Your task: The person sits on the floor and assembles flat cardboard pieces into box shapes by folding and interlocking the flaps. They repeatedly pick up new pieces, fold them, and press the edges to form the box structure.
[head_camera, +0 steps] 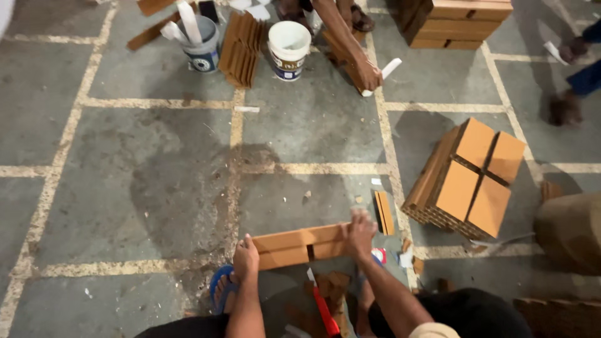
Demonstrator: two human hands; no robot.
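Dim, flat light; soft shadows, blurred edges.

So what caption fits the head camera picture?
Both hands, left hand and right hand, grip a long orange tile piece over concrete floor.

Floor (125, 188): grey concrete, stained, crossed by pale painted lines (313, 168) forming large squares around me. Far side: two plastic buckets, one grey (201, 45), one white (288, 50), with a leaning bundle of brown tiles (241, 49) between them. Far right: a stack of flat brown slabs (460, 22). Right of me: a tilted block of bundled orange tiles (466, 181). Light: dim, soft shadows.
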